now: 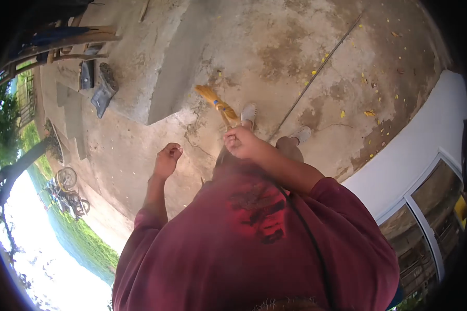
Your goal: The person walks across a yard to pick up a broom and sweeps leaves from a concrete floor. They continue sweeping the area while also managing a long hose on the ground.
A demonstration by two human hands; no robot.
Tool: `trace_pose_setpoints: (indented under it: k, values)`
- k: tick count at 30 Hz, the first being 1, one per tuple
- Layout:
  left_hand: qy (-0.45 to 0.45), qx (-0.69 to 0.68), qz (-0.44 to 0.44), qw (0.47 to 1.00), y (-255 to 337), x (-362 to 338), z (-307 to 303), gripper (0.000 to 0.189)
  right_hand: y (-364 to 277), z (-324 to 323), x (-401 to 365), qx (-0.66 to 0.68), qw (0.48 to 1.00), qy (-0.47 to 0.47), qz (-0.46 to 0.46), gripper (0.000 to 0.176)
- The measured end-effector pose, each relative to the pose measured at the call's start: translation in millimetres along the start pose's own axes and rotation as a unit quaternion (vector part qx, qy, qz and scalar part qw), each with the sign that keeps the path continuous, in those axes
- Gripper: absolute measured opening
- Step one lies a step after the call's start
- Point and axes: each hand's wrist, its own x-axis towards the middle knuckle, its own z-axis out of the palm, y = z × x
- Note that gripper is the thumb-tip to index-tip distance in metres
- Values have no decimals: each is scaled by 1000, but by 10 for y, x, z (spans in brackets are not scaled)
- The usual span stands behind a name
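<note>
My right hand [240, 143] is wrapped round the handle of a short broom in front of my body. The broom [213, 97] has yellow-tan bristles with a blue band, and its head points away from me, up and left, over the concrete floor. Part of the handle is hidden behind my hand. Out to the left, my left hand [167, 159] hangs in the air with its fingers curled in, and nothing shows in it. Below the hands are my feet in light shoes [249, 112].
Dark rubber boots [104, 90] stand on the concrete at upper left. A narrow groove [316, 75] crosses the floor, with yellow leaves [369, 113] scattered to its right. A motorcycle [67, 192] is at far left; a white wall [415, 137] with a window borders the right.
</note>
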Motion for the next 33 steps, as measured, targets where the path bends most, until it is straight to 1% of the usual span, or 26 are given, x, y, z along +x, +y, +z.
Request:
trace_pose_setpoints:
  k: [2,4,5,6,7,8,9,10,11,12,13,14,17,18,19,20,21,22,23,24,26,27,29,30,32,33]
  values:
    - [81,-50,-48,994,-236,-268,-451,26,-447,303,859,-16,995,63,-79,11]
    - [79,-24,-96,992,-678,-503,-544,25,-895,295,1219,30,986,40,-160,10]
    - [67,-4,-122,990,-916,-658,-546,25,-1058,377,1228,80,977,-6,-197,9]
    - [58,9,-121,991,-1186,-818,-493,24,-1129,428,1107,131,962,-46,-236,9]
    - [49,18,-114,992,-1469,-922,-384,24,-1141,545,852,126,947,-41,-293,10]
    - [9,7,-165,986,-1749,-1042,-255,23,-1179,625,591,116,928,-38,-352,10]
    - [-31,-3,-211,977,-2052,-1154,-104,22,-1306,529,378,95,921,-39,-375,11]
    - [-83,56,-198,975,-2510,-1333,103,23,-1435,452,134,73,913,-42,-399,12]
    - [-134,117,-178,968,-2787,-1368,279,25,-1522,480,-143,46,896,25,-442,11]
    - [-216,80,-275,934,-2514,-1297,269,27,-1592,534,-472,23,870,91,-484,9]
    - [-239,78,-238,938,-2290,-1182,286,28,-1620,558,-807,6,837,156,-525,8]
    - [-262,80,-201,941,-2166,-1075,315,28,-1626,452,-1110,-18,831,177,-527,7]
    - [-204,79,-140,966,-1746,-356,413,28,-1324,128,-1740,-68,823,222,-519,6]
    - [-169,74,-134,974,-1327,-80,323,28,-1070,40,-1882,-76,822,229,-515,6]
    - [-150,56,-48,986,-1267,220,295,28,-761,78,-2008,-82,829,249,-495,6]
    - [-139,47,-94,985,-783,468,176,26,-462,128,-2087,-88,836,267,-471,6]
    - [-86,35,-2,996,-729,751,176,19,-246,59,-2125,-83,858,248,-443,5]
    - [-71,18,22,997,-346,946,72,20,-72,-24,-2144,-76,879,229,-411,4]
    - [-72,48,20,996,19,1126,-40,28,31,-161,-2115,-37,910,179,-372,4]
    - [-59,41,46,996,360,1238,-93,29,46,-338,-2055,2,935,127,-330,9]
    - [-49,29,57,997,966,1321,-113,29,-115,-685,-1854,63,960,54,-268,4]
    - [-50,43,56,996,1132,1299,-43,29,-231,-880,-1766,91,968,13,-235,2]
    - [-50,78,60,994,1427,1192,67,29,-717,-1292,-1561,128,972,-17,-197,8]
    - [-75,90,55,992,1497,1110,169,29,-969,-1394,-1538,146,973,-32,-175,12]
    - [-112,159,67,979,1652,857,409,29,-1599,-1419,-1819,155,953,36,-259,18]
    - [-143,183,54,971,1715,734,528,29,-1881,-1270,-2193,146,943,55,-295,22]
